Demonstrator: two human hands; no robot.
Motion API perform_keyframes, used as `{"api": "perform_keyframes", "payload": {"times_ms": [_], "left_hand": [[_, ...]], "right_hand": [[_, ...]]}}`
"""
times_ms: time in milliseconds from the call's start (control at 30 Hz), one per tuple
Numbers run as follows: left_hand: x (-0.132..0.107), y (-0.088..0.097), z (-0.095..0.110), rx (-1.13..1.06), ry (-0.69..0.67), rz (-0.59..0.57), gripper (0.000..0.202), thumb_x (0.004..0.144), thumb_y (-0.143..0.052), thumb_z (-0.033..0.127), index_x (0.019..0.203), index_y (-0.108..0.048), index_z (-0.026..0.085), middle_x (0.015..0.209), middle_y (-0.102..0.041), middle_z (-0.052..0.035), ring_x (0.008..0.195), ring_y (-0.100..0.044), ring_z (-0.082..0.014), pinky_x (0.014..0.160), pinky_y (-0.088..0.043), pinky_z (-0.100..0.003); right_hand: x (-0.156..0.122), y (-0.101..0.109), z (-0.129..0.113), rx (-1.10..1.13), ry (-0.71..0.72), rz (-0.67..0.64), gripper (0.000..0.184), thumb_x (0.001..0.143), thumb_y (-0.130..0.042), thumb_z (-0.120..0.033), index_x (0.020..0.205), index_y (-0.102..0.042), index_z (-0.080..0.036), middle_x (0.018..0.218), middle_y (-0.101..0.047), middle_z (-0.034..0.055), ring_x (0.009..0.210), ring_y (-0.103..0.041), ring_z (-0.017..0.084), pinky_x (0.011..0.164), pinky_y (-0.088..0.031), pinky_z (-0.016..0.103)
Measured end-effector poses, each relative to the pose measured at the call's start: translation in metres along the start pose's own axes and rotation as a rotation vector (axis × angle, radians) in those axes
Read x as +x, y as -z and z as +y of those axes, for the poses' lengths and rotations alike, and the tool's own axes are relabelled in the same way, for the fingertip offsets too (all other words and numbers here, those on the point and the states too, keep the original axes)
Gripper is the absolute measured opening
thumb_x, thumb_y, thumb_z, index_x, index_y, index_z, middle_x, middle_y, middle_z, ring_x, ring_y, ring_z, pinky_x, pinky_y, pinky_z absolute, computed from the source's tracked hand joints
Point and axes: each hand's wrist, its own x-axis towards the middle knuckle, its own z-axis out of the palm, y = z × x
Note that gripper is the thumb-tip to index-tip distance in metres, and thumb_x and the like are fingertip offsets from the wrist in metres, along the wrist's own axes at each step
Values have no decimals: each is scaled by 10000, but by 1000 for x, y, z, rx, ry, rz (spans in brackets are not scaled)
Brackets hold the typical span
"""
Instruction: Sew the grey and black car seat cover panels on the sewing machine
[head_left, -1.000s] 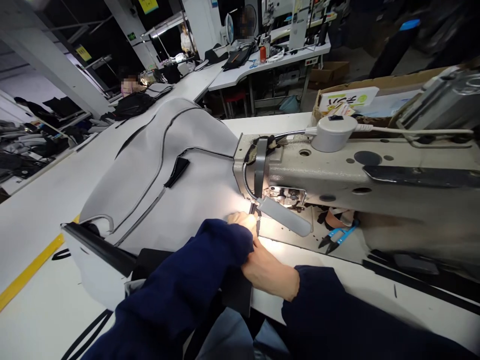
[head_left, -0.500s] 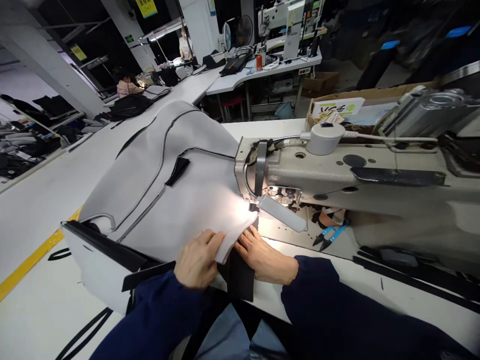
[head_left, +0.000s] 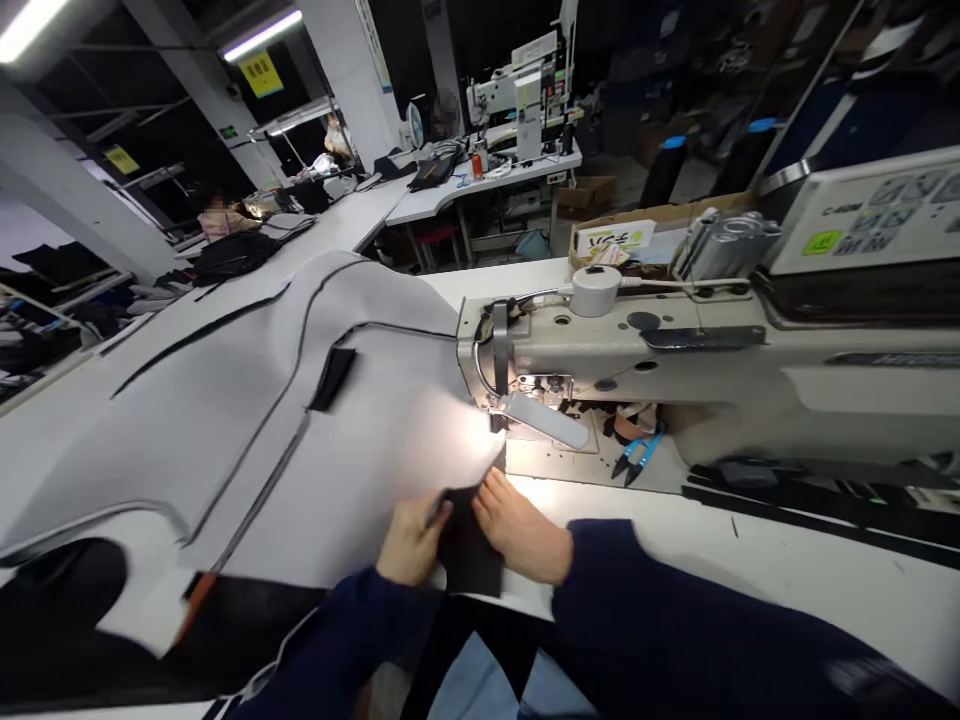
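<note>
A large light-grey fabric panel [head_left: 360, 450] with dark piping lines spreads left of the sewing machine [head_left: 525, 350]. Its right edge runs under the machine's lit needle area. My left hand [head_left: 411, 538] is closed on the panel's near edge, which is turned up so a dark underside shows. Close by, my right hand [head_left: 523, 528] pinches the edge where the panel meets a black fabric strip [head_left: 472, 555]; its thumb is hidden. The strip hangs down between my hands toward my lap. A small black tab [head_left: 332, 378] lies on the panel.
Blue-handled thread snips [head_left: 637, 458] lie on the machine bed. A lamp arm [head_left: 546, 420] hangs by the needle. Black strips [head_left: 817, 520] lie along the right of the table. A cardboard box [head_left: 667, 213] stands behind the machine. Two people are farther back at left.
My left hand has moved slightly left and up, turning the panel's edge to show its dark side. The panel's left part now lies flatter and more spread out. The camera view has shifted.
</note>
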Motion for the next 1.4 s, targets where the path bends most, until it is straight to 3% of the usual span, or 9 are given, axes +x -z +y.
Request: {"api": "perform_keyframes", "payload": {"times_ms": [133,233,433,567,700,900,1133,1267,1400], "left_hand": [[-3,11,-23,114,-83,-193,326,931,-385,379,746,-559,175,675,-592,-9,613,-532,-128,599,-368,-246],[1,10,-16,122,-145,-325,126,856,-529,287,877,-607,189,786,-606,0,686,-547,-119,630,-386,-225],[21,20,2,-16,-246,-458,378,852,-553,311,1225,-573,252,1228,-500,-43,894,-560,-141,809,-470,-246],[58,-5,14,326,-213,-290,426,978,-293,300,1374,-442,252,1461,-356,-44,1154,-502,-196,954,-449,-316],[73,-35,15,712,-94,-126,512,970,-290,391,1440,-358,199,1489,-335,-88,1055,-546,-254,804,-511,-364],[67,-43,10,714,-108,-66,486,981,-246,378,1380,-433,172,1470,-378,-70,1052,-579,-227,816,-516,-338],[85,-55,15,665,-55,-66,474,986,-230,324,1339,-472,121,1411,-440,-153,1044,-604,-225,841,-502,-317],[67,-42,22,540,-131,-130,472,970,-321,419,1321,-492,154,1456,-388,-118,1177,-502,-257,982,-426,-386],[21,-8,14,330,-355,-450,653,893,-472,525,1455,-300,240,1534,-245,-62,1364,-286,-280,1132,-224,-508]], "right_hand": [[-17,-1,0,44,111,-326,293,871,-433,-87,1017,-677,-18,1061,-650,200,1096,-566,271,998,-439,476],[-22,-3,-8,1,112,-445,256,843,-494,-83,1018,-667,-13,1030,-641,211,1077,-558,314,1042,-372,531],[-23,1,-15,-5,199,-553,195,834,-525,-144,914,-695,-92,942,-659,152,1012,-570,330,996,-366,571],[-21,3,-14,-47,207,-571,227,825,-519,-140,946,-695,-65,965,-657,193,1045,-559,376,982,-347,609],[-18,6,-14,-64,160,-532,257,824,-525,-127,996,-674,-6,1007,-645,234,1065,-557,369,998,-345,597],[-22,3,-15,-71,128,-554,307,824,-538,-154,1058,-664,-2,1077,-633,243,1121,-530,388,1016,-331,592],[-18,13,-12,-61,125,-702,178,774,-561,-97,828,-725,-54,951,-666,227,1098,-533,409,1025,-289,627],[-22,26,-35,2,221,-733,180,761,-572,-130,834,-729,-79,835,-677,204,929,-596,393,946,-349,652],[-33,26,-58,54,131,-594,249,761,-592,-176,953,-717,-82,1019,-669,204,1019,-585,389,953,-373,623]]}}
